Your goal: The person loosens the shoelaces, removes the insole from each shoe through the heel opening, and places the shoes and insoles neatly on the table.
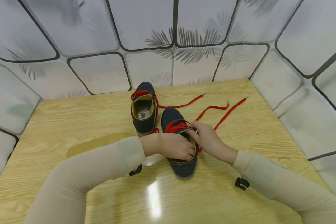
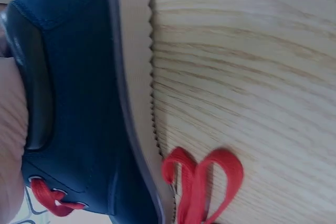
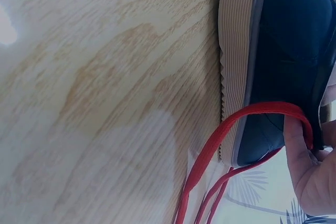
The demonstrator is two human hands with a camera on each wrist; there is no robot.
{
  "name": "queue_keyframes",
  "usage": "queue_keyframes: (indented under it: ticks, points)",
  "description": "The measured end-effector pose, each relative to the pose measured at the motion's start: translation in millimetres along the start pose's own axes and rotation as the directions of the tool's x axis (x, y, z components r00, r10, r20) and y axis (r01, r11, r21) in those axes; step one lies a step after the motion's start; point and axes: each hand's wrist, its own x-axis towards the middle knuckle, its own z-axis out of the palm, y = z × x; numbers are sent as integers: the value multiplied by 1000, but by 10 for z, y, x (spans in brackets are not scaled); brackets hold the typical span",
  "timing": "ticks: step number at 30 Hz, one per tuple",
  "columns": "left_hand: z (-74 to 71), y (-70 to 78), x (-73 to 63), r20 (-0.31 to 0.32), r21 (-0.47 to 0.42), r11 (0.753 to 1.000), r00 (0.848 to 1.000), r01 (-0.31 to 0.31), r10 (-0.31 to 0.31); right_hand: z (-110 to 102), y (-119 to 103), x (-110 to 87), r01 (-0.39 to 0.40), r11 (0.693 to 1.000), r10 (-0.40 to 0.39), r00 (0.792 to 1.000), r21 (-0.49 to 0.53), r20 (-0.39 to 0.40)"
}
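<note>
A navy shoe (image 1: 172,116) with red laces stands on the table, toe pointing away. My left hand (image 1: 175,146) reaches across its collar, fingers curled down into the opening; whether they hold anything inside is hidden. On the shoe's right side, my right hand (image 1: 208,138) pinches the lace flap by the top eyelets, thumb at the opening's inner edge. A red lace (image 3: 231,121) loops over the flap beside these fingers and trails down. The matching navy shoe (image 1: 144,124) stands behind and to the left, its opening facing up.
Loose red lace ends (image 1: 231,110) stretch over the wooden table (image 1: 249,137) toward the back right. A red lace loop (image 2: 220,169) lies beside the handled shoe's sole. Patterned panels (image 1: 151,67) enclose the table's back and sides.
</note>
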Motion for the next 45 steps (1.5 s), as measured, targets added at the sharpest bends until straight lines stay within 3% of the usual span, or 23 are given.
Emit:
queue_keyframes:
  ticks: [5, 9, 13, 18, 21, 26, 31, 41, 45]
  points:
    - [18, -12, -46, -76, -9, 1000, 997, -24, 23, 9, -11, 12, 1, 1000, -1, 1000, -9, -4]
    - [9, -26, -70, -108, 45, 998, 993, -40, 45, 4, -18, 34, 16, 1000, -17, 1000, -26, -19]
    - [-24, -43, -97, -97, 71, 997, 995, -33, 40, -9, -13, 48, 15, 1000, -16, 999, -24, -32]
    - [-55, -72, -165, -44, 26, 1000, 999, -1, 3, -6, -11, 60, 24, 1000, -24, 999, -1, -42]
    - [-39, -84, -196, -84, 41, 999, 996, -5, 9, 0, -9, 71, 32, 999, -32, 999, 7, -43]
    - [24, -102, -233, -244, 82, 997, 970, 8, 12, 5, 4, 86, 35, 999, -35, 998, -4, -45]
    - [88, -106, -283, -354, 16, 999, 935, 38, -30, 13, 9, 92, 46, 999, -46, 998, 3, -51]
    - [169, -96, -314, -438, 18, 999, 899, 43, -31, 29, -9, 102, 26, 998, -24, 999, 51, -42]
    - [185, -102, -325, -457, -32, 999, 888, 35, -46, 38, 11, 94, 20, 998, -18, 999, 53, -43]
